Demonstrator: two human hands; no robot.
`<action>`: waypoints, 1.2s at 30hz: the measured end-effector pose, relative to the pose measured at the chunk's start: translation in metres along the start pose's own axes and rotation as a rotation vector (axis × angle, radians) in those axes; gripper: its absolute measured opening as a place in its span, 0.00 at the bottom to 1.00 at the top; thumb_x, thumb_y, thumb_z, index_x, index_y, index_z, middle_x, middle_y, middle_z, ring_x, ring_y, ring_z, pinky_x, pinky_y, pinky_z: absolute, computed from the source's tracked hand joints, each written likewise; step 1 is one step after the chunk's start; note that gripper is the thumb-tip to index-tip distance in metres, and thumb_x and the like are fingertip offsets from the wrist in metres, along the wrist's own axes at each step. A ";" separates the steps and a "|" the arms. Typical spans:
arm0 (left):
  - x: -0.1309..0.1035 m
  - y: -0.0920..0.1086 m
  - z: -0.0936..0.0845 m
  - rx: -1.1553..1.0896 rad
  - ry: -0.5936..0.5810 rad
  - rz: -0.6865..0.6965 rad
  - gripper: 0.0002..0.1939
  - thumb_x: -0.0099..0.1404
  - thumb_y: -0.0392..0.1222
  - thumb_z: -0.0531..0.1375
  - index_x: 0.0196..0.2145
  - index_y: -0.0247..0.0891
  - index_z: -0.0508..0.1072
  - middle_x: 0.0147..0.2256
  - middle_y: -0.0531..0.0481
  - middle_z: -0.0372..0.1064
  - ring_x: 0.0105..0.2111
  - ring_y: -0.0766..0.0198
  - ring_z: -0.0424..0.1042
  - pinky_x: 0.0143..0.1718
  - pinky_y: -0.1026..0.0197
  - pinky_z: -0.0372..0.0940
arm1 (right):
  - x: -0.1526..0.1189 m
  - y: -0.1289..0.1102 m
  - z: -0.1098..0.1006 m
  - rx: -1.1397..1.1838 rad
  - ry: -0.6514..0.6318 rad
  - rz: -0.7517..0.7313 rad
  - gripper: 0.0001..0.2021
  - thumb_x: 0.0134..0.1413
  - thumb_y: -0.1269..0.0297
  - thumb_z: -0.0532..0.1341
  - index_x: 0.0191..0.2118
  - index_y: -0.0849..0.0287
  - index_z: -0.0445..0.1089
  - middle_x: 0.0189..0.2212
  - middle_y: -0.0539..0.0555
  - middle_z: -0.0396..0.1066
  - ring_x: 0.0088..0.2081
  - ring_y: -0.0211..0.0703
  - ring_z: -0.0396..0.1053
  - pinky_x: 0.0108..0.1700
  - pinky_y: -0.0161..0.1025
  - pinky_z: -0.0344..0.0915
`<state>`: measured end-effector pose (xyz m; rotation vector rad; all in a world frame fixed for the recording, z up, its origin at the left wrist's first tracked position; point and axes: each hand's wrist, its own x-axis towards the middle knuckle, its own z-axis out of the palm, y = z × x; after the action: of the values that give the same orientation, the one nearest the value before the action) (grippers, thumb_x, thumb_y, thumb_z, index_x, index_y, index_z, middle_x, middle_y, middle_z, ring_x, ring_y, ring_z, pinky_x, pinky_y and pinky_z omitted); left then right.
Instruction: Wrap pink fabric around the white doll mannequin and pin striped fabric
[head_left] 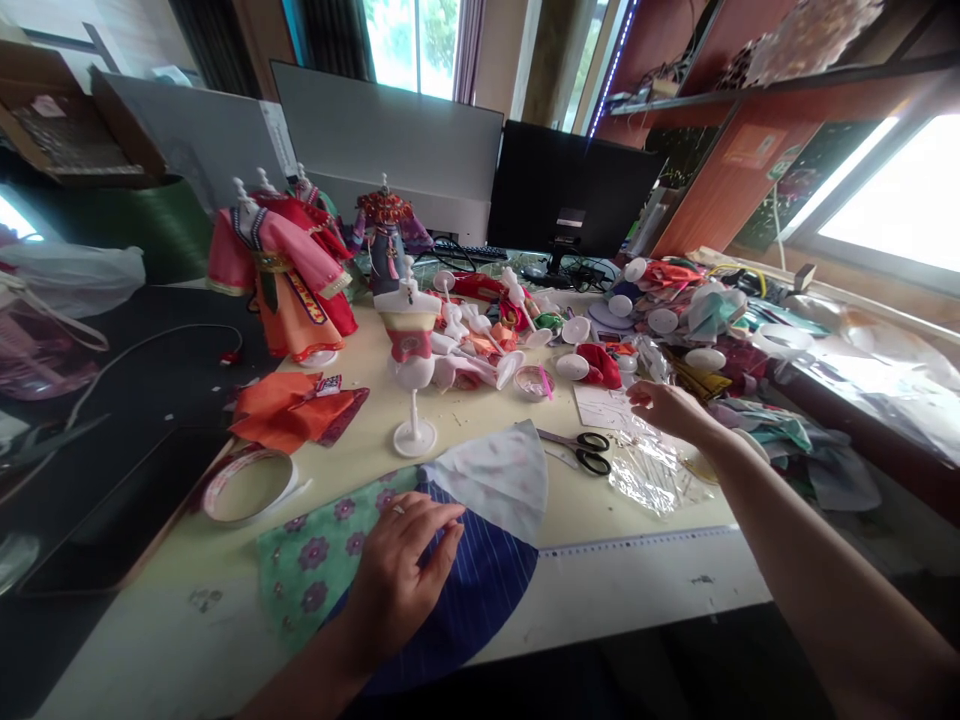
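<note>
My left hand [409,565] is over a fan-shaped piece of cloth, its thumb and fingertips drawn close together near a seam; whether it grips anything is hidden. The cloth has a green flowered panel [330,550], a dark blue striped panel [487,580] and a pale panel [499,470]. My right hand [664,408] reaches out to the right, fingertips pinched over a white card [600,405]; anything between them is too small to see. Thin pin-like pieces lie on a clear plastic bag [652,475] below that hand. Black-handled scissors [589,450] lie between the hands.
A small white doll bust [411,370] stands behind the cloth. Dressed doll forms [281,260] are at the back left. Tape [251,487] and orange cloth [281,410] lie left. A ruler [637,543] runs along the front. Doll parts and scraps [487,340] are heaped behind.
</note>
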<state>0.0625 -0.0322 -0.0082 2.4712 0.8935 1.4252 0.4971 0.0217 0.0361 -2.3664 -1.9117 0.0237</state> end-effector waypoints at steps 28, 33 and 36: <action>-0.007 -0.030 -0.038 0.172 -0.008 -0.008 0.02 0.66 0.34 0.58 0.36 0.36 0.71 0.31 0.50 0.73 0.34 0.64 0.72 0.42 0.63 0.64 | -0.127 0.079 0.032 -0.091 0.174 0.183 0.11 0.47 0.58 0.54 0.23 0.54 0.70 0.28 0.56 0.73 0.25 0.48 0.68 0.25 0.41 0.57; -0.012 -0.041 -0.054 0.173 -0.026 -0.103 0.03 0.65 0.34 0.57 0.34 0.36 0.71 0.30 0.51 0.72 0.31 0.66 0.72 0.38 0.66 0.65 | -0.128 0.085 0.030 -0.081 0.217 0.306 0.11 0.46 0.57 0.54 0.18 0.51 0.63 0.24 0.58 0.71 0.19 0.49 0.64 0.20 0.43 0.53; -0.015 -0.043 -0.056 0.173 -0.025 -0.137 0.04 0.65 0.34 0.57 0.34 0.36 0.72 0.29 0.52 0.71 0.29 0.68 0.72 0.36 0.67 0.65 | -0.130 0.079 0.027 -0.111 0.318 0.424 0.11 0.49 0.54 0.52 0.21 0.48 0.63 0.32 0.62 0.73 0.23 0.55 0.67 0.20 0.46 0.53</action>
<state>-0.0076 -0.0142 -0.0066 2.4843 1.2026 1.3210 0.5448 -0.1202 -0.0047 -2.6097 -1.2831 -0.4098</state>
